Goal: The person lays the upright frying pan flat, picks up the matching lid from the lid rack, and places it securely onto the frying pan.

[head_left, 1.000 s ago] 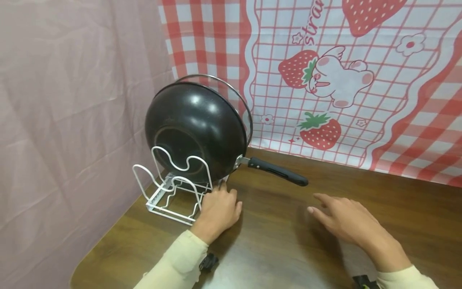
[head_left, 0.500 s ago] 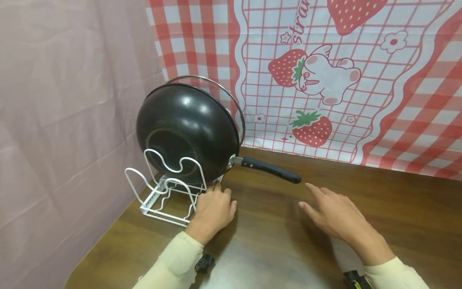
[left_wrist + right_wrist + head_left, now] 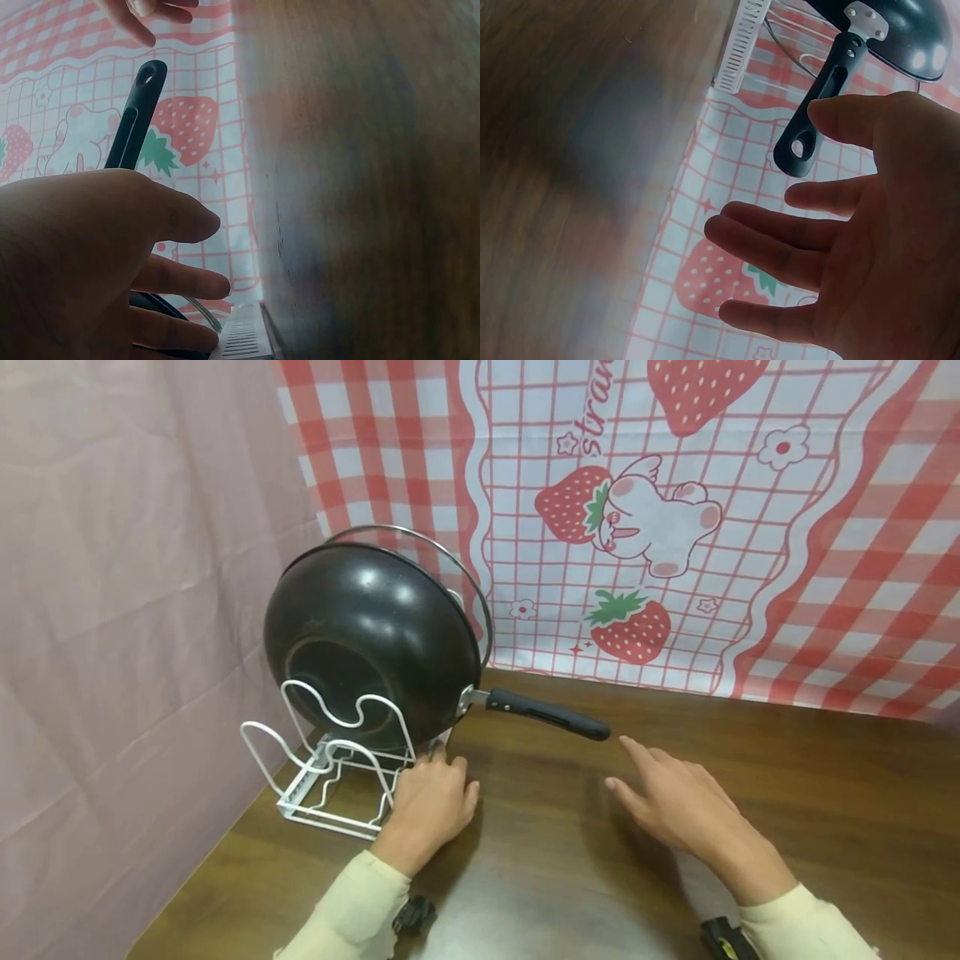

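Note:
A black wok (image 3: 367,627) stands on its side in a white wire rack (image 3: 303,781), its underside toward me. Its black handle (image 3: 551,714) points out to the right. Behind the wok shows the metal rim of a lid (image 3: 489,618). My left hand (image 3: 431,806) is at the rack's right side; in the left wrist view its nearly straight fingertips are right at the slotted side rail (image 3: 246,334), thumb apart. My right hand (image 3: 678,797) hovers near the handle's end with fingers spread and nothing in it.
The rack sits near the left side of a brown wooden table (image 3: 540,877). A pale pink cloth (image 3: 135,610) hangs on the left, and a red-checked strawberry cloth (image 3: 750,527) hangs behind. Both wrists carry small black devices.
The head view has swung slightly right, so everything shifts left in it. My right hand has come a little nearer the handle's end. The left hand stays at the rack.

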Available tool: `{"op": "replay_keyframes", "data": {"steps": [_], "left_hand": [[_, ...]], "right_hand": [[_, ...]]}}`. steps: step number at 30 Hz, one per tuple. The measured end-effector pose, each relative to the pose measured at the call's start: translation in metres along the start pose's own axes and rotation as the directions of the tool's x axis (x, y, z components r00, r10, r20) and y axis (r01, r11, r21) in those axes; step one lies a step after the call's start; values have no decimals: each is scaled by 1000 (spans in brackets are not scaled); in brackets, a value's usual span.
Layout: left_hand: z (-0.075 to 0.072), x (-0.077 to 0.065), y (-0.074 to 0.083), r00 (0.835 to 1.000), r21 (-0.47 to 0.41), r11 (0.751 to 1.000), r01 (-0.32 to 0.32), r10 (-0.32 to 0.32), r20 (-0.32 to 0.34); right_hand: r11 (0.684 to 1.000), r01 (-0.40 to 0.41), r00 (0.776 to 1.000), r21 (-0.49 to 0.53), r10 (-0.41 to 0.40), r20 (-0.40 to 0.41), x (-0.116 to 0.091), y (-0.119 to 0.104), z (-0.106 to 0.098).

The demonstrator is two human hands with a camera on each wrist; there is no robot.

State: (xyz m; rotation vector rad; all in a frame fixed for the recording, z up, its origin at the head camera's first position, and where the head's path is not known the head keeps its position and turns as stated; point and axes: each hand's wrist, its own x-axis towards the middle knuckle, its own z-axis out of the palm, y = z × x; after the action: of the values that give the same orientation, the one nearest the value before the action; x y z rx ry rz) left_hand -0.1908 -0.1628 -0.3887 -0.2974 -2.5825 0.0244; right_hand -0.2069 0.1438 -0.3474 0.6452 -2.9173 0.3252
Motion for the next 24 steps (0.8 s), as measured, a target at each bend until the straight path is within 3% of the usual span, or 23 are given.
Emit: {"op": "replay_keyframes", "data": {"steps": [8, 24], "left_hand": [[0, 0, -1, 1000, 2, 1000, -6, 6, 3], [-1, -1, 2, 1000, 1, 1000, 0, 0, 23]], "right_hand": [[1000, -4, 1000, -2, 4, 10, 0, -2, 0], [999, 40, 998, 4, -39, -51, -1, 0, 0]]}}
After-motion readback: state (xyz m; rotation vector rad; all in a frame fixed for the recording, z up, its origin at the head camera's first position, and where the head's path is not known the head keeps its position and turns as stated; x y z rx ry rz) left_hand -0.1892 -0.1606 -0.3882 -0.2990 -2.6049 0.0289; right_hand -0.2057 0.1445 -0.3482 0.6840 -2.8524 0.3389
